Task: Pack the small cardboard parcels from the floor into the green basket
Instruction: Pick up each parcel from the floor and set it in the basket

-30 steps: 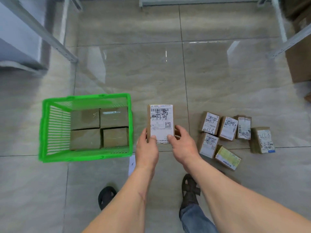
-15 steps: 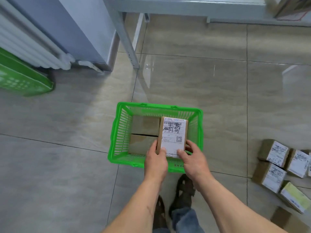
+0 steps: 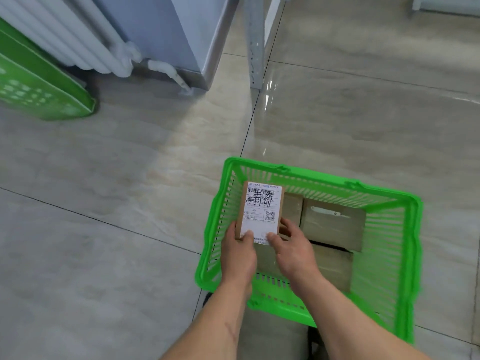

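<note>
A small cardboard parcel with a white shipping label is held label-up over the left part of the green basket. My left hand grips its near left corner and my right hand grips its near right edge. Inside the basket lie several plain brown parcels, packed flat on the bottom; my hands and the held parcel hide the ones on the left side. The parcels left on the floor are out of view.
Another green basket leans at the far left beside a white radiator. A grey cabinet and a metal shelf leg stand behind. Tiled floor surrounds the basket.
Both hands carried the labelled parcel from the floor pile leftward and over the basket, then further into its left side. The view swung left, so the floor parcels left the frame.
</note>
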